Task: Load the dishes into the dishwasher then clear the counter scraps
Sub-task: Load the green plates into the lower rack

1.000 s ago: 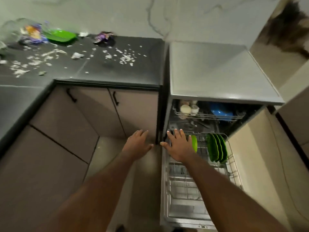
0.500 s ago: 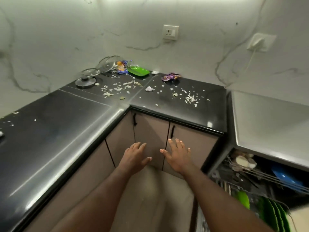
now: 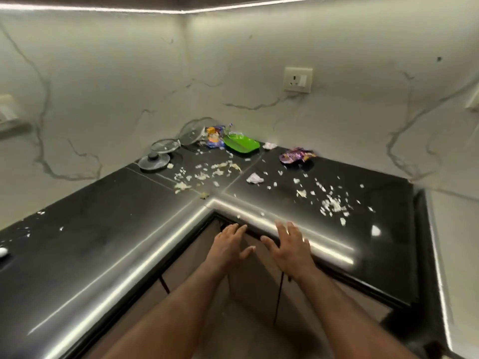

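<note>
While both hands (image 3: 259, 247) hover empty, scraps (image 3: 329, 203) litter the counter (image 3: 103, 242) beside a green tray (image 3: 242, 143).

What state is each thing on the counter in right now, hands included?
Left hand: open, empty, at the counter edge.
Right hand: open, empty, over the counter edge.
Green tray: on the counter, near the wall.
Glass lids: off any pot, by the corner.
Purple wrapper: crumpled.
Scraps: scattered, uncleared.
Counter: dirty.

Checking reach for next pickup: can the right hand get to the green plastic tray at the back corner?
Probably yes: right hand is open and empty, only loose scraps lie between it and the green plastic tray.
</note>
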